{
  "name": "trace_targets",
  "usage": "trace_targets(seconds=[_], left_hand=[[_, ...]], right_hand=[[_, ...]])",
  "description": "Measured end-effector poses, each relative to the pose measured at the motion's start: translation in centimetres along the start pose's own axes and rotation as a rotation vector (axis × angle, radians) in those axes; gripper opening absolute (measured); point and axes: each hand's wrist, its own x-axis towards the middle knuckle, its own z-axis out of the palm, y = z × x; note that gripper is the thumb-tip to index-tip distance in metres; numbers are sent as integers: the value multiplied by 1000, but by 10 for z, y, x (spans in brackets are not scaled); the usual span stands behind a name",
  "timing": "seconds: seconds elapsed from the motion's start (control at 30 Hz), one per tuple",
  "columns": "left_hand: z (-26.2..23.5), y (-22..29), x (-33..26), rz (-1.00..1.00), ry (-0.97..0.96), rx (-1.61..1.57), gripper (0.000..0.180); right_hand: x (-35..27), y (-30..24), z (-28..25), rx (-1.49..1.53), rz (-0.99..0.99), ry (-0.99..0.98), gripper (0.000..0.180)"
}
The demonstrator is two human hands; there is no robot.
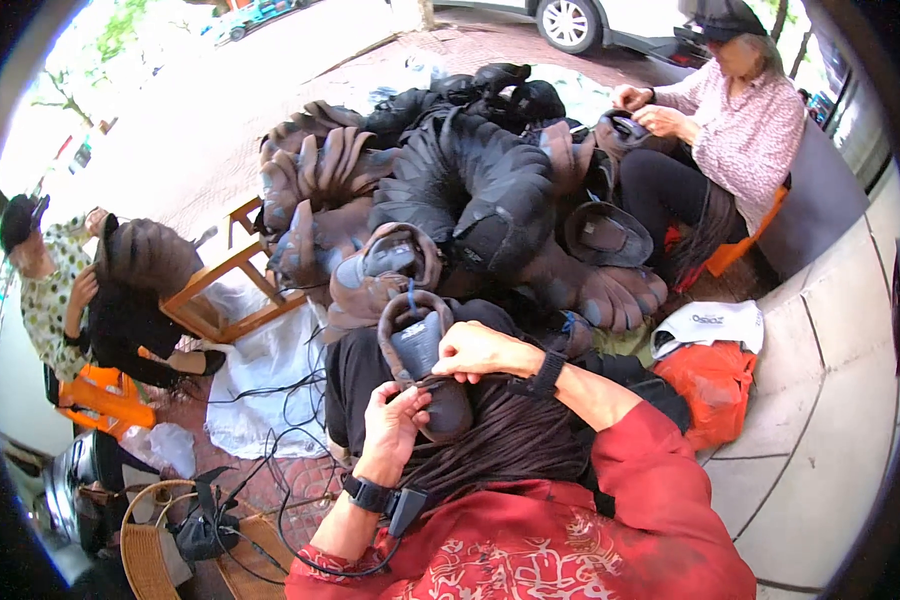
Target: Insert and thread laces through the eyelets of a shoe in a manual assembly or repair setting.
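Note:
On my lap lies a brown shoe upper (418, 345) with a grey-blue insole area, a padded collar and a rounded dark toe pointing toward me. My left hand (394, 422) pinches the edge of this upper near its throat, thumb and forefinger together. Just above and to the right, my right hand (483, 352) is closed, its fingertips pinching what looks like a thin dark shoelace over the upper. The strand between the hands is very small and partly hidden. A thick bundle of dark brown shoelaces (515, 435) drapes across my lap below the right forearm.
Beyond my knees rises a large heap of nested shoe uppers (460, 185). A wooden stool frame (232, 275), loose black cables and a wicker chair (140, 530) are left. An orange bag (708, 390) lies right. Two people sit nearby, each handling uppers.

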Motion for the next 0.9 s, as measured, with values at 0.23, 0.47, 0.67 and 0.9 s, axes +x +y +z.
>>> trace_targets(seconds=[0.23, 0.47, 0.67, 0.9], left_hand=[[14, 30, -8, 1061, -139, 1295, 46], [13, 48, 12, 1203, -449, 1680, 28], [6, 43, 20, 1279, -408, 1592, 19], [33, 44, 36, 1452, -347, 1646, 20]], right_hand=[[2, 2, -3, -56, 5, -24, 25], [12, 6, -1, -174, -214, 186, 25], [4, 21, -16, -111, -225, 359, 17], [-11, 6, -11, -568, -537, 206, 42]])
